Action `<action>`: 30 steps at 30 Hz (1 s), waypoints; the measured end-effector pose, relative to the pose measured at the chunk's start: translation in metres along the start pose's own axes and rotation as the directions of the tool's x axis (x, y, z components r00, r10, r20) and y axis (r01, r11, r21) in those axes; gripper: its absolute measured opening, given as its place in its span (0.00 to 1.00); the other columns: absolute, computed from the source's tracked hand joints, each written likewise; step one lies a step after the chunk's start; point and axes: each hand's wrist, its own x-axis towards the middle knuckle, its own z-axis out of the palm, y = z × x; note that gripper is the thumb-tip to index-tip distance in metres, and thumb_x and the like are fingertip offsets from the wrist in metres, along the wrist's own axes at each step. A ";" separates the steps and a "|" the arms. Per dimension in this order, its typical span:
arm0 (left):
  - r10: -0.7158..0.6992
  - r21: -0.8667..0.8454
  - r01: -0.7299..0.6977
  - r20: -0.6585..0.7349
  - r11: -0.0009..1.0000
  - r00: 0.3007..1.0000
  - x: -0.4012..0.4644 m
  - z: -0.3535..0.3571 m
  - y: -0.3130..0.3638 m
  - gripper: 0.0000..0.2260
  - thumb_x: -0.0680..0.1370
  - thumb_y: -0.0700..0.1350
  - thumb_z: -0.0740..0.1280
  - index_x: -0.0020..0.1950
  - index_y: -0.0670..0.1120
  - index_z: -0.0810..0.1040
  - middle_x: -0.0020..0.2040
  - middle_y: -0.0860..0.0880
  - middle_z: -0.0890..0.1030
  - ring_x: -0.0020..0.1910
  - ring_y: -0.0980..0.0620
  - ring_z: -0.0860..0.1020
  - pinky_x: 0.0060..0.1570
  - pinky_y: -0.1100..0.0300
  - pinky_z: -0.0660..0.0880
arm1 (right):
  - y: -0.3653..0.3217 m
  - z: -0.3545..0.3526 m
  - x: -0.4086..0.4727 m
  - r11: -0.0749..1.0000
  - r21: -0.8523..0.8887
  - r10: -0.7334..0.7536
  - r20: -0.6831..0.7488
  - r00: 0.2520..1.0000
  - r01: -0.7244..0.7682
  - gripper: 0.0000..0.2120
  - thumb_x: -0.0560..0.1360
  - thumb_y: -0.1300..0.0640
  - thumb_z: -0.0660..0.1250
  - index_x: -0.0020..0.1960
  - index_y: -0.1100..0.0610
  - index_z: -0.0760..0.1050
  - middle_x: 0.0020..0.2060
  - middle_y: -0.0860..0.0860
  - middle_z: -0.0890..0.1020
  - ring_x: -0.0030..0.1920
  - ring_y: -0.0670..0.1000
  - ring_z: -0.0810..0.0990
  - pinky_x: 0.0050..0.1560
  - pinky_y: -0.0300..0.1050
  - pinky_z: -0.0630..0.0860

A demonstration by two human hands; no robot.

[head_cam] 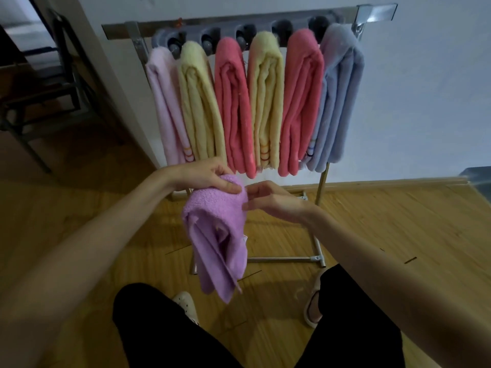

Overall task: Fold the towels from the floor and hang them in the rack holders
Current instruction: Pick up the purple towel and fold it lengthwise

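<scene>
Folded purple towel [216, 235] is pinched at its top by left hand [210, 176]; right hand [268, 199], fingers loosely curled, steadies its edge before hanging beside 6 racked towels [255, 102].

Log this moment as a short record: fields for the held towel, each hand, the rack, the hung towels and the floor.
held towel: purple towel, folded, hanging in the air in front of the rack
left hand: left hand grips the towel's top fold from above
right hand: right hand at the towel's upper right edge, fingertips at the fabric; grip unclear
rack: metal rack against the white wall, row of grey holders along its top
hung towels: six, left to right light pink, yellow, coral, yellow, coral, lavender-blue
floor: wooden floor; no towel lies on the visible part
</scene>
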 end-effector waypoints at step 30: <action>-0.187 0.278 0.205 -0.091 0.938 0.978 -0.102 -0.075 -0.031 0.15 0.77 0.40 0.66 0.60 0.56 0.79 0.62 0.57 0.76 0.62 0.61 0.73 0.65 0.57 0.70 | -0.105 0.001 0.078 0.522 -0.838 0.062 0.223 0.973 0.159 0.13 0.73 0.65 0.69 0.55 0.56 0.82 0.50 0.51 0.85 0.46 0.42 0.79 0.49 0.31 0.72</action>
